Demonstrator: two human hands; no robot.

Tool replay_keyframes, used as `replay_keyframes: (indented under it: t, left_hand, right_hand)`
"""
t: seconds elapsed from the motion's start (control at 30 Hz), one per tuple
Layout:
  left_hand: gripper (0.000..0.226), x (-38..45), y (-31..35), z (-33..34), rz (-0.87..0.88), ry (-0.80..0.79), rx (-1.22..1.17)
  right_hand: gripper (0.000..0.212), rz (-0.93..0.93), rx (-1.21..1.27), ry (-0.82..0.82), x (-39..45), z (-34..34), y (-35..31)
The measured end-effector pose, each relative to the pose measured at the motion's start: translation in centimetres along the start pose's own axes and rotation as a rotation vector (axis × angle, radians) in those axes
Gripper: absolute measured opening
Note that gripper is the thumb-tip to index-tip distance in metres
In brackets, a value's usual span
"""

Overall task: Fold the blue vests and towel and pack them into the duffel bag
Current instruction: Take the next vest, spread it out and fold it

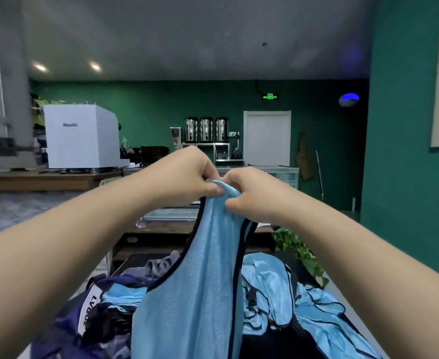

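Observation:
A light blue mesh vest [195, 288] with dark trim hangs in front of me, lifted by its shoulder straps. My left hand [187, 174] and my right hand [249, 195] pinch the bunched straps together at the top, side by side. Below on the left lies the navy duffel bag [68, 322], open, with folded blue cloth [121, 296] inside it. Several more crumpled blue vests [285, 294] lie in a heap on the right. A grey cloth [158, 265], possibly the towel, sits behind the bag.
A dark table [273, 343] carries the bag and the vests. A green plant [298, 250] stands just beyond its far right corner. Further back are a wooden counter [44, 180] with a white machine [81, 136], and a glass case [285, 174].

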State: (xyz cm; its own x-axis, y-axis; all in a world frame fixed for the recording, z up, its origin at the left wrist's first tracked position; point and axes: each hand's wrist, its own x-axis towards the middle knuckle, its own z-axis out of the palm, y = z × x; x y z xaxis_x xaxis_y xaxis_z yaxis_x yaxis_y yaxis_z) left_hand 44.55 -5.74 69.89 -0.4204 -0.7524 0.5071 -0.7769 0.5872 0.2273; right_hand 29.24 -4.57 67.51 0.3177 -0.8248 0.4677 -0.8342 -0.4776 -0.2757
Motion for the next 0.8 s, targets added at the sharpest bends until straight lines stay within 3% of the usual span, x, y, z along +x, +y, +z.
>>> replay_keyframes:
  t: [0.1,0.2,0.3,0.53,0.7,0.8]
  left_hand:
    - [0.014,-0.2,-0.1,-0.3,0.021,-0.03,0.009]
    - [0.01,-0.6,-0.4,-0.2,0.036,-0.032,0.001]
    - [0.009,-1.0,-0.8,0.1,0.06,-0.02,-0.001]
    - [0.008,-1.1,-1.8,0.3,0.119,0.051,0.101]
    - [0.011,-0.7,-1.8,0.2,0.182,0.105,0.112]
    - [0.01,-0.7,-1.7,0.4,0.212,0.107,0.119]
  right_hand:
    - [0.002,0.037,-0.018,-0.067,0.3,-0.7,0.2]
    - [0.018,0.033,0.0,-0.164,0.5,-1.2,0.6]
    - [0.021,0.045,0.035,-0.195,0.7,-1.4,1.2]
    - [0.021,-0.031,0.148,-0.057,0.3,-1.6,2.5]
    - [0.023,-0.092,0.233,-0.074,0.0,-1.3,2.7]
    - [0.013,-0.083,0.256,-0.079,-0.3,-1.4,2.6]
